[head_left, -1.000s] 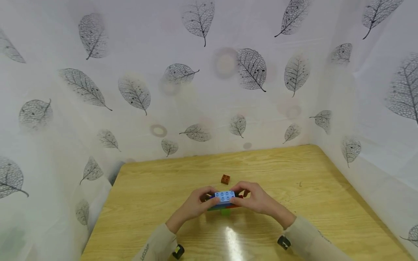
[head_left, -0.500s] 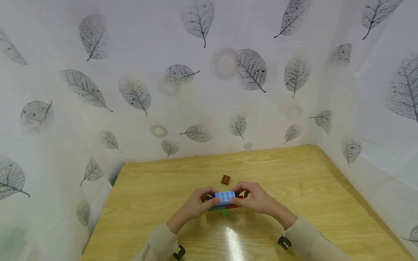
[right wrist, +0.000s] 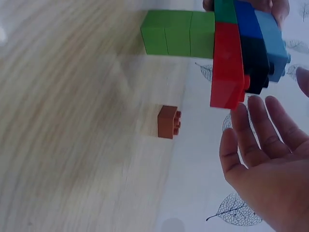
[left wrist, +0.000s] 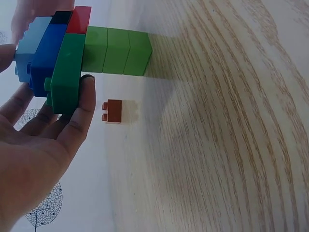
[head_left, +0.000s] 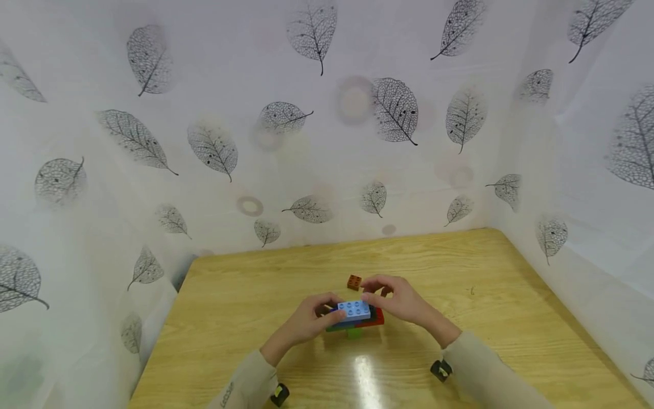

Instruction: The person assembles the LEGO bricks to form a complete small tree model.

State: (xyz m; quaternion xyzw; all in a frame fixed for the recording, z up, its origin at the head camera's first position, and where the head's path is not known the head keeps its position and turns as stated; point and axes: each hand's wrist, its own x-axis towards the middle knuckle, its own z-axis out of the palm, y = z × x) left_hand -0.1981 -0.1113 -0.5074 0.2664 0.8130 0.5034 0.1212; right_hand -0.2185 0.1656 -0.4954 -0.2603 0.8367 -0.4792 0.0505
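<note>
A toy-brick structure stands on the table. Its column of light green bricks carries a dark green brick and a red brick side by side. Over these lie a dark blue brick and a black brick, topped by a light blue brick. My left hand grips the left end, thumb at the light blue brick and fingers beneath the dark green one. Just off the right end, my right hand holds nothing, its fingers loosely bent and apart from the red brick.
Behind the structure a small orange-brown brick lies alone on the wooden table, studs up. White leaf-print sheeting encloses the table at the back and both sides.
My right hand has let go of the right end and shifted up and back, uncovering the red brick. The left hand keeps its grip, and the structure has hardly moved.
</note>
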